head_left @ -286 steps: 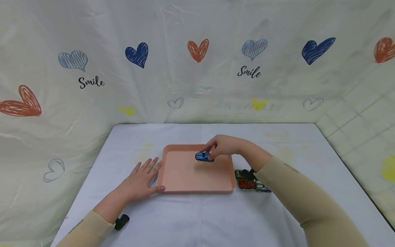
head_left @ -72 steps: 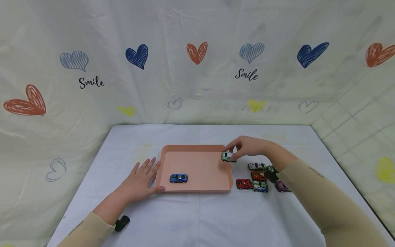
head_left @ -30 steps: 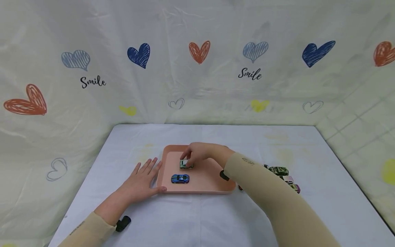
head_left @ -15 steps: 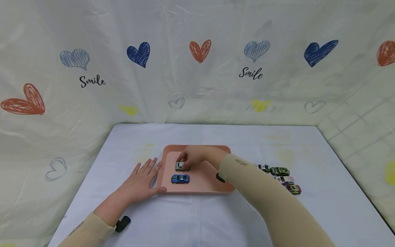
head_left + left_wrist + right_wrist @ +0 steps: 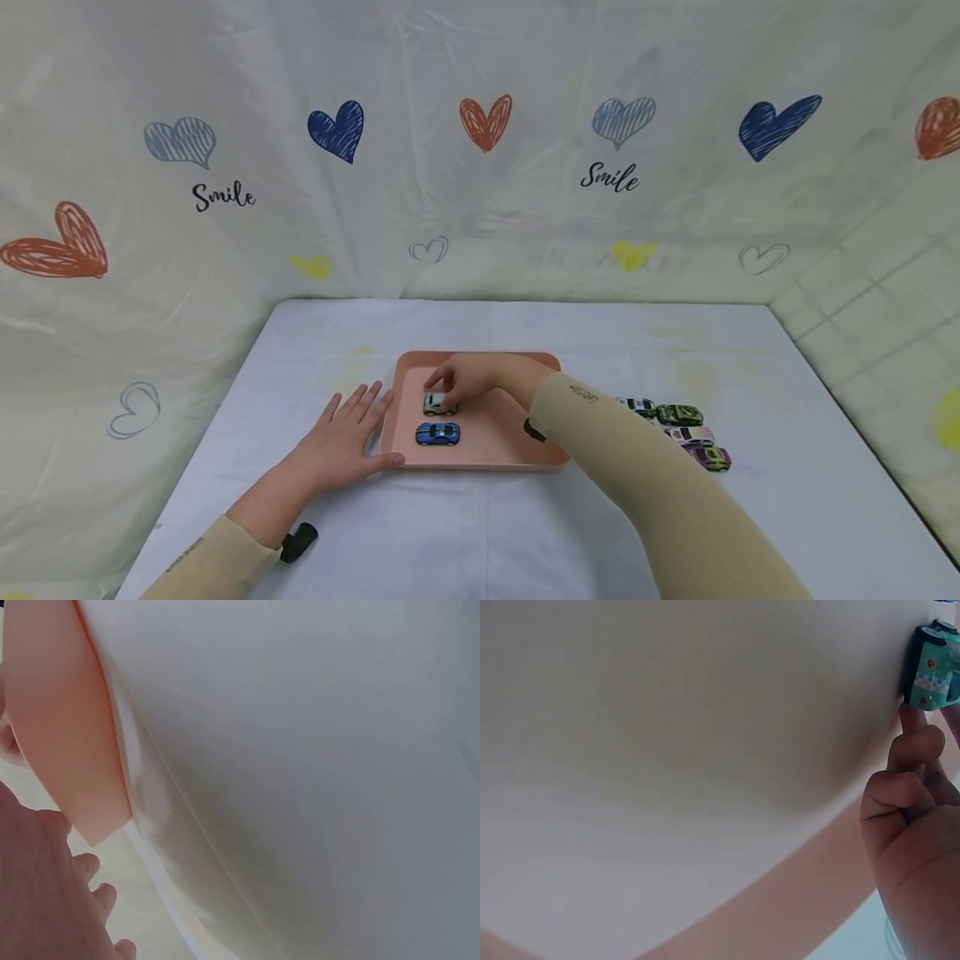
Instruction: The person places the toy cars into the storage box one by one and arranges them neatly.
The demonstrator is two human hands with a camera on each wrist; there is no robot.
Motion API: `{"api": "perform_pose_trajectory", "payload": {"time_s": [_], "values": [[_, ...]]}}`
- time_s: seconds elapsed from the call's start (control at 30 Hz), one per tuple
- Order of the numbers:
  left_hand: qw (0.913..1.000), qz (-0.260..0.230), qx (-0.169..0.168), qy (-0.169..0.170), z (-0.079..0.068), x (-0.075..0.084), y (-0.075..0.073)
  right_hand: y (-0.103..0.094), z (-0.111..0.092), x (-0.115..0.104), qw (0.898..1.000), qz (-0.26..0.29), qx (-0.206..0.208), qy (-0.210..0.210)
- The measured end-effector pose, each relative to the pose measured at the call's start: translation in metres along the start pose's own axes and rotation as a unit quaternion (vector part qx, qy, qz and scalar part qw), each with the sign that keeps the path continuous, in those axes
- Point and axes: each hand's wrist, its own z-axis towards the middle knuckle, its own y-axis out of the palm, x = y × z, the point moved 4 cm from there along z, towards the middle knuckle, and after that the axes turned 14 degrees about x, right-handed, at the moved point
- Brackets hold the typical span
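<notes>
A mint-green toy car (image 5: 435, 406) sits in the left half of the pink tray (image 5: 510, 429), pinched between thumb and fingers of my right hand (image 5: 480, 375). The right wrist view shows the same green car (image 5: 932, 675) low over the tray floor, at the fingertips of my right hand (image 5: 922, 855). Just in front of it a blue toy car (image 5: 438, 433) stands in the tray, apart from the hand. My left hand (image 5: 337, 446) lies with fingers spread at the tray's left side, its thumb touching the near left corner. In the left wrist view the tray wall (image 5: 67, 712) rises beside that hand.
Right of the tray, several toy cars are grouped on the white cloth: a black-and-white one (image 5: 637, 407), a camouflage-green one (image 5: 680, 415), a pale pink one (image 5: 692, 436) and a purple-green one (image 5: 711, 458). My right sleeve (image 5: 622, 467) hides part of that area.
The blue car was set down in the tray earlier. My right hand has since carried the green car from the right into the tray, then slightly further left. The left hand stays put.
</notes>
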Motion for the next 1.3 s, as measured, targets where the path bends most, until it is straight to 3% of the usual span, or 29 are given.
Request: {"api": "perform_pose_trajectory", "payload": {"time_s": [0.6,0.87,1.13,1.3], "values": [[1.0,0.004,0.003,0.002,-0.001,-0.001,0.001,-0.019,-0.017,0.0,0.998,0.05,0.026,-0.014],[0.9999,0.004,0.01,0.004,-0.001,-0.001,0.001,-0.037,-0.035,0.001,0.994,0.094,0.041,-0.038],[0.9992,-0.008,0.038,0.011,-0.002,-0.004,0.007,-0.057,-0.058,0.016,0.99,0.113,0.071,-0.036],[0.9992,-0.006,0.038,0.01,-0.003,-0.004,0.007,-0.068,-0.078,0.028,0.99,0.108,0.085,-0.025]]}}
